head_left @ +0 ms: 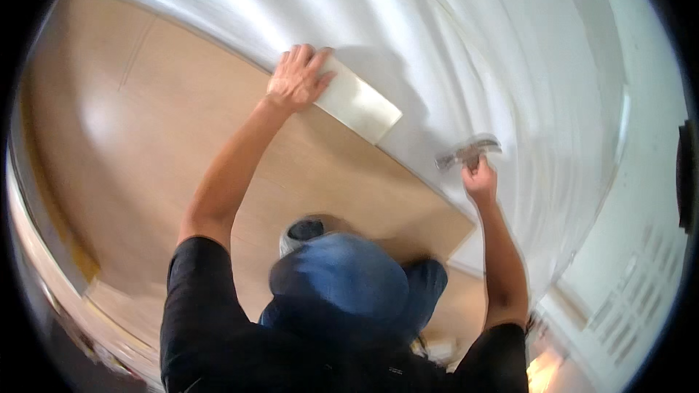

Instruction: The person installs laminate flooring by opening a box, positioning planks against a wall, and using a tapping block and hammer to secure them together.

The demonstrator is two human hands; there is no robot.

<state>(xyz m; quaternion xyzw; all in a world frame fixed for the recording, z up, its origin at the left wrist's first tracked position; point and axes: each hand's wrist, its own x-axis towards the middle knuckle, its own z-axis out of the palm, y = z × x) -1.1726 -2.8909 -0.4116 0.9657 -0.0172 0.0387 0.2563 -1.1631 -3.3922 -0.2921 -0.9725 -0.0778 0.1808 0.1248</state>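
Observation:
My left hand (297, 80) presses on a flat cream block (364, 109), fingers curled over its left part. The block lies along the edge of pale wood floor planks (189, 131), beside wrinkled white underlayment sheeting (473, 36). My right hand (480, 182) grips a metal claw hammer (466, 153) by the handle, with its head held over the sheeting, right of the block. The hammer is slightly blurred.
My knees in blue jeans (342, 284) are on the planks, with a shoe behind. A white wall (619, 240) with a slotted vent (630, 295) runs along the right. A long trim edge (51, 225) curves along the left.

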